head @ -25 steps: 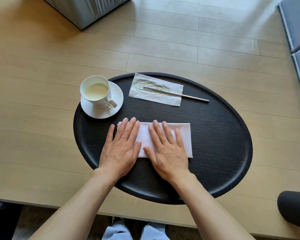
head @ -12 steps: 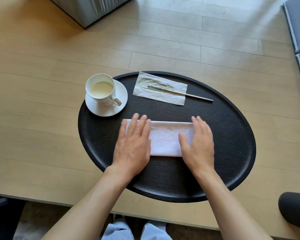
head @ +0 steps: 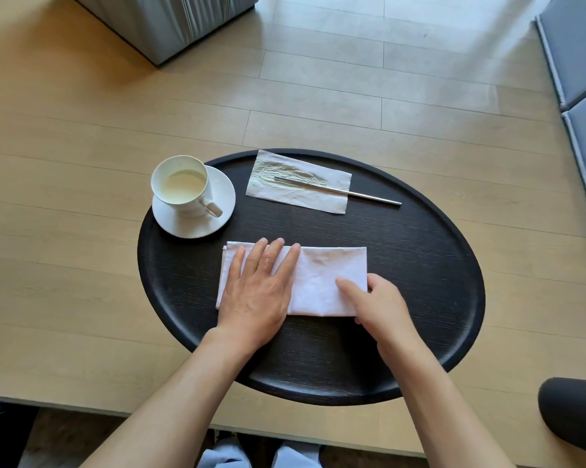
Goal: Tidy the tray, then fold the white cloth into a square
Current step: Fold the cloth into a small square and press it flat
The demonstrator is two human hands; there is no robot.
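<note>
Light wooden tabletop [head: 65,265], bearing one black oval wooden tray [head: 419,298]. On tray, far left: white ceramic cup [head: 183,187] of pale liquid on white saucer [head: 224,211]. Far centre: crumpled paper napkin [head: 325,194] with slim metal stick [head: 369,196] lying across it. Near centre: white cloth [head: 325,275], folded to a rectangle. Left hand [head: 256,292] flat, fingers spread, pressing cloth's left half. Right hand [head: 376,305] pinches cloth's near-right corner. Grey upholstered furniture [head: 170,21] beyond.
</note>
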